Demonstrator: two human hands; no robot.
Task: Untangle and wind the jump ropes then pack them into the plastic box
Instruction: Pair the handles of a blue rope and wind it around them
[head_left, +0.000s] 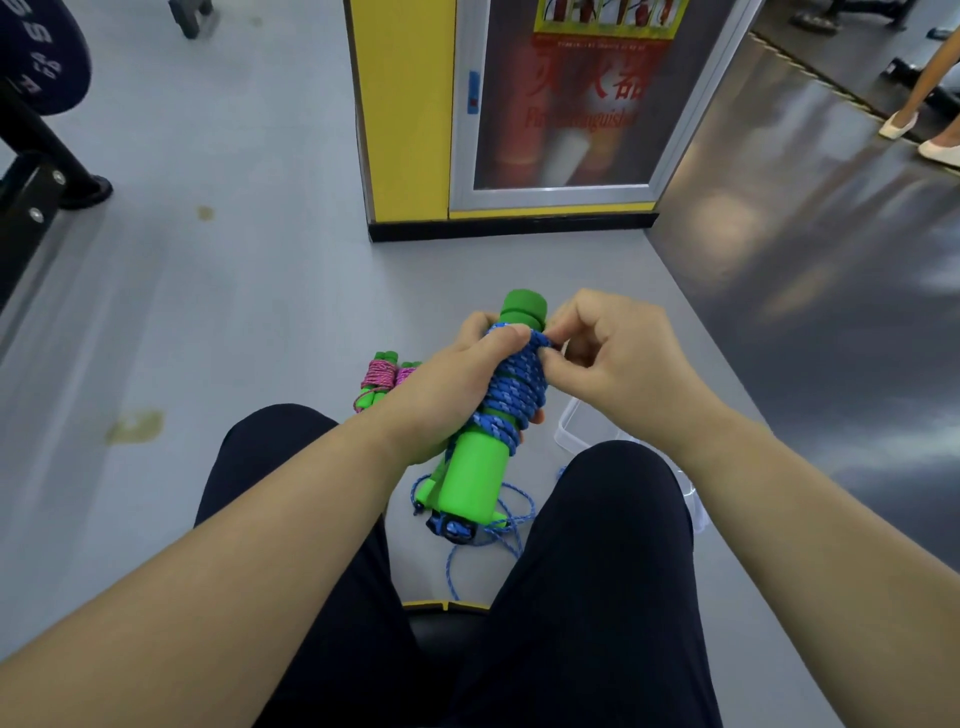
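Observation:
My left hand (447, 384) grips a pair of green jump-rope handles (475, 475) held upright above my knees, with blue rope (519, 384) wound round their middle. At the top of the winding my right hand (602, 358) pinches the blue rope between thumb and fingertips. The loose tail of the blue rope (488, 540) hangs down and lies in loops on the floor between my legs. A wound pink rope with green handles (382, 379) lies on the floor behind my left hand. The clear plastic box (576, 426) stands on the floor to the right, partly hidden by my right arm and knee.
A yellow pillar with a glass-fronted fire extinguisher cabinet (550, 104) stands straight ahead. Black gym equipment (36, 156) sits at the left. Someone's feet in pale shoes (919, 135) show at the far right on the dark floor. My knees (613, 519) frame the grey floor.

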